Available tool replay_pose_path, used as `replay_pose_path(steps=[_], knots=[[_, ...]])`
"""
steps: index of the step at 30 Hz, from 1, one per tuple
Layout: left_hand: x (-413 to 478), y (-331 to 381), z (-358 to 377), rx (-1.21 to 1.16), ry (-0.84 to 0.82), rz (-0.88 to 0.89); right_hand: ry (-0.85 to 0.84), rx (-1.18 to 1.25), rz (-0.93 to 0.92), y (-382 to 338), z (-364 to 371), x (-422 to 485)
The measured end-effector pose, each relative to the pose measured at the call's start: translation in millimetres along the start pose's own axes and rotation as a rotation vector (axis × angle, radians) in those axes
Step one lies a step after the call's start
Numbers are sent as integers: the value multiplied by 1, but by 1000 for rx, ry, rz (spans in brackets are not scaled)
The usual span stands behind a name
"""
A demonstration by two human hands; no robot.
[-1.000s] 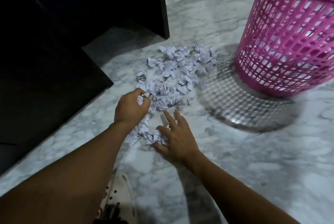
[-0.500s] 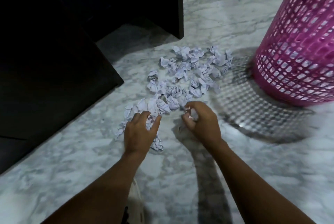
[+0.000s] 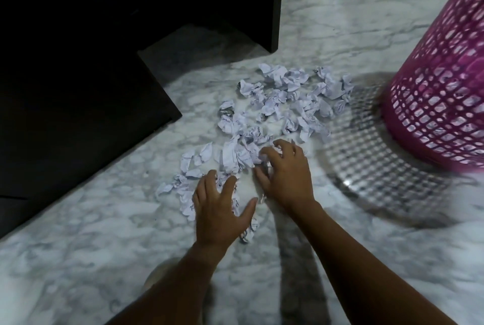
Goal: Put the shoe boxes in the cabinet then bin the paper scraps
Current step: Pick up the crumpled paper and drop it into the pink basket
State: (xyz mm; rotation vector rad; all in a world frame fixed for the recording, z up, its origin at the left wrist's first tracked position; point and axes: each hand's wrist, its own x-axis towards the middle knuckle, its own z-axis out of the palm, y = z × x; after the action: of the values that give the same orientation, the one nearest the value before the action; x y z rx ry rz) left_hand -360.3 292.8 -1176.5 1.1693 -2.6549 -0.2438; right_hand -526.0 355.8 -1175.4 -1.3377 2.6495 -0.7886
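Paper scraps (image 3: 280, 117) lie scattered on floor (image 3: 78, 259), w/ basket (image 3: 442, 94) standing just right of them & cabinet (image 3: 86, 62) to their left and behind. Left hand (image 3: 220, 209) sits flat on the near-left scraps, fingers spread; right hand (image 3: 285, 172) is just right of it, a bit further in, fingers curled onto scraps at the pile's near edge. Both forearms come in from bottom of view.

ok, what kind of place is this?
Probably a room in a home, seen at floor level: marble floor, a dark cabinet, a pink basket beside crumpled paper scraps.
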Motion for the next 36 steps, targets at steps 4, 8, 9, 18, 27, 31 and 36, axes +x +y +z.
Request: replay_pose_path(steps=[4, 8, 9, 18, 27, 31, 36], knots=[[5, 1, 2, -44, 109, 55, 39, 111, -22, 1, 2, -4], [18, -3, 0, -71, 137, 105, 31, 249, -22, 4, -3, -3], [22, -4, -1, -69, 122, 105, 29, 294, 4, 6, -5, -2], [44, 4, -35, -258, 71, 146, 195, 498, 88, -13, -37, 26], [55, -6, -74, -403, 300, 11, -228, 108, 16, -52, -20, 62], [49, -31, -72, -384, 345, -190, -114, -126, -49, -52, 5, 39], [44, -52, -54, -331, 289, -312, -127, -89, -50, -50, 16, 30]])
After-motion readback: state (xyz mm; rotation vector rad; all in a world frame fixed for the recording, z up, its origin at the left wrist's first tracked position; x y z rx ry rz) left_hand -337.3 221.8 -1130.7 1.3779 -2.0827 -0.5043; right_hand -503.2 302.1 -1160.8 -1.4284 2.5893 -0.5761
